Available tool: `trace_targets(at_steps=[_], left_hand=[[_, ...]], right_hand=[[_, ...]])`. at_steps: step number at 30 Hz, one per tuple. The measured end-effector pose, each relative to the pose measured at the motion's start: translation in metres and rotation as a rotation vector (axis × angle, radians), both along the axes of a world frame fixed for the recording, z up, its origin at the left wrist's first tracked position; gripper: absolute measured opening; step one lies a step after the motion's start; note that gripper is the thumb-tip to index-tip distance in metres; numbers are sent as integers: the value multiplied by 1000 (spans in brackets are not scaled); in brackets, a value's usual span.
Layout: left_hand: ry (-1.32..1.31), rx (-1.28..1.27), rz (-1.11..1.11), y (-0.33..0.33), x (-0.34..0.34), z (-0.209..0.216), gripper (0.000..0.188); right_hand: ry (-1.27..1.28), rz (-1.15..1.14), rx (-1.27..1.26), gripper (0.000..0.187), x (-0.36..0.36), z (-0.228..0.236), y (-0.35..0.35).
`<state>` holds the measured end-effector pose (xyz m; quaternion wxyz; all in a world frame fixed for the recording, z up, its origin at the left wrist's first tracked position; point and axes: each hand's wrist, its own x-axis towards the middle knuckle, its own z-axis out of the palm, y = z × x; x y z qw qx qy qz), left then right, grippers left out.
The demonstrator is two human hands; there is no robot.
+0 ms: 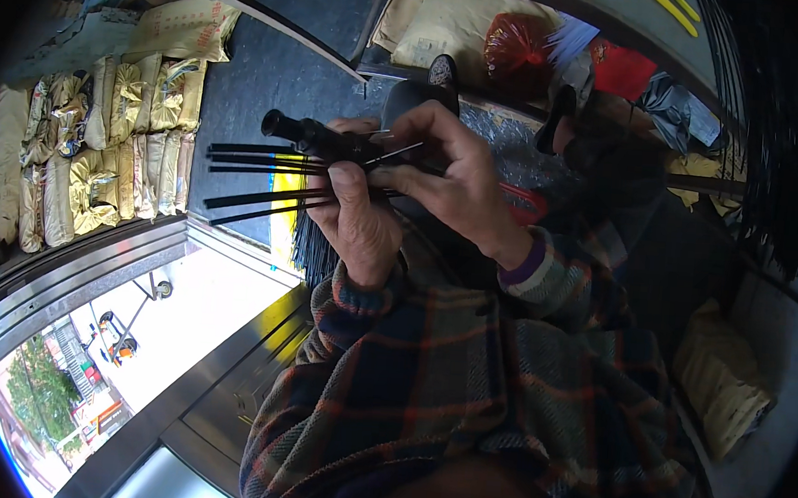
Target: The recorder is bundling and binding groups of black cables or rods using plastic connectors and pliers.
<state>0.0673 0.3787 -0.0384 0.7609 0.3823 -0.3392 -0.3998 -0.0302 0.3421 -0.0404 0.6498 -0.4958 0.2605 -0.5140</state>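
Note:
In front of my lap, my left hand [361,232] is closed around a black tubular piece [310,134] with a flared end pointing left. Several thin black rods [262,161] fan out leftward from the same hand, above and below the thumb. My right hand [464,180] meets it from the right, its thumb and fingers pinched on a thin rod [401,152] with a pale, shiny edge, close against the black piece. Where the rods join the piece is dark and partly covered by my fingers.
Stacked wrapped sacks [101,145] stand at the left. A bundle of black rods [311,243] is beside my left wrist. More long black rods [775,164] hang at the far right. A red plastic bag [519,54] lies ahead, and a cardboard-coloured package [723,378] sits at right.

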Motion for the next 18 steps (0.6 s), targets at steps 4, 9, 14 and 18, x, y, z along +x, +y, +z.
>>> trace_targets(at_steps=[4, 9, 14, 18], left_hand=[[45, -12, -30, 0, -5, 2, 39], [133, 43, -62, 4, 0, -3, 35], [162, 40, -89, 4, -2, -1, 33], [154, 59, -73, 3, -4, -1, 32]], right_hand=[[21, -72, -192, 16, -7, -3, 1], [146, -150, -357, 16, -12, -2, -1], [190, -244, -418, 15, -8, -2, 4], [202, -264, -421, 15, -4, -6, 3]])
